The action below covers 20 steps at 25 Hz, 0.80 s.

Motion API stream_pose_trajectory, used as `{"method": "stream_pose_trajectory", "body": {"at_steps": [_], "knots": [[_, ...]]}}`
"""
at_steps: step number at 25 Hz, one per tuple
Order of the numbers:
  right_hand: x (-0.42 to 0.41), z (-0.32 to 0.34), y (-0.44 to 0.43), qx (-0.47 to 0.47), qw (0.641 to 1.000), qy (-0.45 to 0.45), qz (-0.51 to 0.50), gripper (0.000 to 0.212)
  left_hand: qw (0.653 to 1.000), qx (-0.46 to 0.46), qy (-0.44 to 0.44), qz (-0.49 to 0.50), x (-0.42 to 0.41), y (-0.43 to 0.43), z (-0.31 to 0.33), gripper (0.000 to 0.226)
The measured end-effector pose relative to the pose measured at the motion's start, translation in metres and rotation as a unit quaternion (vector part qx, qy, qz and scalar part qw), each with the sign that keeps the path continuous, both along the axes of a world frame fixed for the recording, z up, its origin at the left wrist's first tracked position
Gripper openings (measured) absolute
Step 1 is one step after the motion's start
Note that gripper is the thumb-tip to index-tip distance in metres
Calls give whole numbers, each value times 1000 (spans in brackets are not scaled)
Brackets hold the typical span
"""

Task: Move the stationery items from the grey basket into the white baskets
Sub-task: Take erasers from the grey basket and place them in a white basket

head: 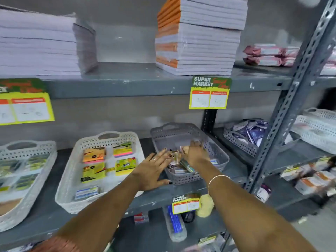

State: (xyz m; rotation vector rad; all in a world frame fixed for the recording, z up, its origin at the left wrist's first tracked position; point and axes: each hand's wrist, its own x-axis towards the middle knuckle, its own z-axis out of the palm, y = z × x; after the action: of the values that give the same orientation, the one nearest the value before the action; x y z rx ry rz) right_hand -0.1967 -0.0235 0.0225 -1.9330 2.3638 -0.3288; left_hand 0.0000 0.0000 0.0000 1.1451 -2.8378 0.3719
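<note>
The grey basket [183,130] stands on the middle shelf, right of a white basket [72,171] that holds orange and yellow sticky-note packs [94,155] and a blue-white box [87,192]. Several small stationery packs [181,170] lie in the grey basket's near half. My right hand [197,153] reaches into the grey basket, over those packs; whether it grips one is blurred. My left hand [154,170] lies flat with fingers spread at the grey basket's near-left corner, holding nothing. A second white basket [27,148] with packs sits at the far left.
Paper stacks [198,37] fill the upper shelf, with yellow price tags [209,93] hanging from its edge. A slanted metal upright [291,106] stands to the right. Beyond it are another grey basket of dark packets [249,133] and a white basket [316,124].
</note>
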Motion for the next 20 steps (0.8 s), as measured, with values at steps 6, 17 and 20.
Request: {"method": "stream_pose_trajectory", "body": {"at_steps": [6,17,20], "knots": [[-11,-18,-21,122,991,29,53,61,999,17,-19,-38,-18,-23,-22,90],[-4,-16,-26,213,976,48,6,95,996,91,12,-3,-26,-29,-29,62],[-4,-16,-28,193,981,27,-9,97,996,86,14,-7,-26,-28,-30,60]]}}
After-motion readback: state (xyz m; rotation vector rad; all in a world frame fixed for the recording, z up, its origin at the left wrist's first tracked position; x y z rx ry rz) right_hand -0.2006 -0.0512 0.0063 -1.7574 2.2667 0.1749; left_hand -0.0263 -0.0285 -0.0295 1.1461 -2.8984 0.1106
